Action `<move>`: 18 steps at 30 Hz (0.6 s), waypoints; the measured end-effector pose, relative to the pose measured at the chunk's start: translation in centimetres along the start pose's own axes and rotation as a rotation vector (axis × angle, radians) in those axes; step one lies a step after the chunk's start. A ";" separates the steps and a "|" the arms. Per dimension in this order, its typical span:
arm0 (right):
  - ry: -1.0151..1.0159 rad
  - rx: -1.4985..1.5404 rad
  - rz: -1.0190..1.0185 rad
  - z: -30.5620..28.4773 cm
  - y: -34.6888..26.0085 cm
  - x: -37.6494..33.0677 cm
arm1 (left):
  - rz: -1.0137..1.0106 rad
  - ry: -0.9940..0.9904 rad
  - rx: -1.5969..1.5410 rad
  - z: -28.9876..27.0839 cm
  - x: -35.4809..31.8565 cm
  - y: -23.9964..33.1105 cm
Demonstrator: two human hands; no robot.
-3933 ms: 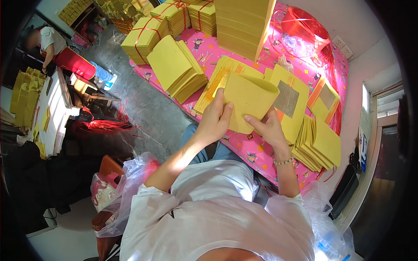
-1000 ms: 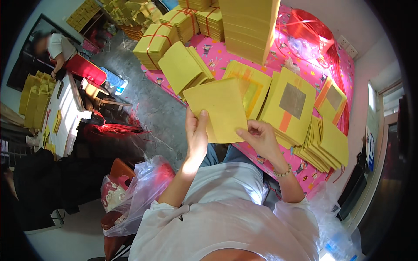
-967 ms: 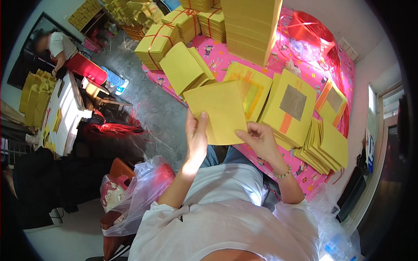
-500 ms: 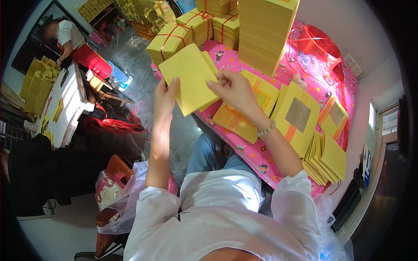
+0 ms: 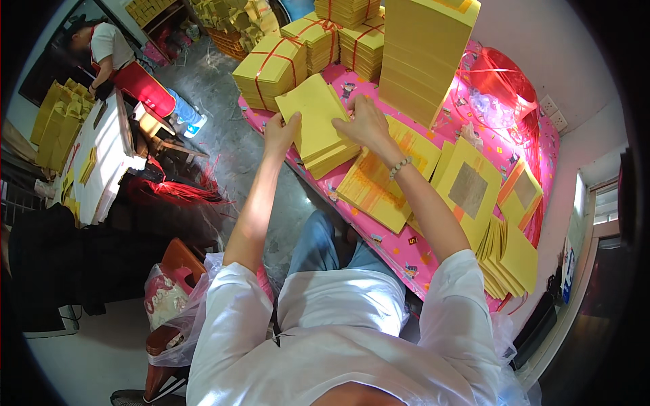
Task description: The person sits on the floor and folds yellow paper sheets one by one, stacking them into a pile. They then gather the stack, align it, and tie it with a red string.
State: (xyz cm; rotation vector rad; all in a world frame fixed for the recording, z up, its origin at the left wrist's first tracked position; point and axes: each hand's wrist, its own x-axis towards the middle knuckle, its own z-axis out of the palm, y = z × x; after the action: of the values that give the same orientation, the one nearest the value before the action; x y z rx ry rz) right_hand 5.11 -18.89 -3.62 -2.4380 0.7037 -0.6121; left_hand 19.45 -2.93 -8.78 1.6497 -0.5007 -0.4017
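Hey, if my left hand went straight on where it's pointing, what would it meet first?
Most likely the loose stack of yellow paper right by your left hand; past it is a red-tied yellow paper bundle. Depth is unclear.

Printed character (image 5: 412,240) on pink cloth (image 5: 399,254)

Tied bundles (image 5: 271,68) block bhd stack (image 5: 319,128); nr cloth (image 5: 418,254) passable.
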 end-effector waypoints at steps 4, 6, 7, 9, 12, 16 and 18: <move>-0.121 0.292 0.166 2.4 4.5 1.0 | -0.022 0.094 0.408 1.2 -0.5 2.0; -0.520 0.484 0.331 1.0 3.3 1.5 | 0.011 0.229 0.554 0.4 -0.9 1.9; -0.726 0.576 0.401 0.4 2.3 1.9 | 0.065 0.314 0.561 -0.5 -0.6 -0.1; -0.618 0.638 0.368 0.2 2.2 1.0 | -0.011 0.307 0.363 0.2 -0.8 -0.8; -0.618 0.663 0.351 0.5 3.5 1.1 | -0.278 0.067 -0.085 1.3 -2.8 1.5; -0.657 0.640 0.359 1.4 4.0 1.4 | -0.329 -0.041 -0.225 1.2 -3.1 1.2; -0.651 0.698 0.357 1.1 3.0 0.5 | -0.338 0.024 -0.206 1.0 -3.2 0.9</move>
State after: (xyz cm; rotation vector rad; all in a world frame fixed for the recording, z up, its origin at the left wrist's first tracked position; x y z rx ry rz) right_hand 5.06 -20.98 -6.07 -1.6474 0.5078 0.0936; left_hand 16.13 -2.16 -8.09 1.5372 -0.1536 -0.6588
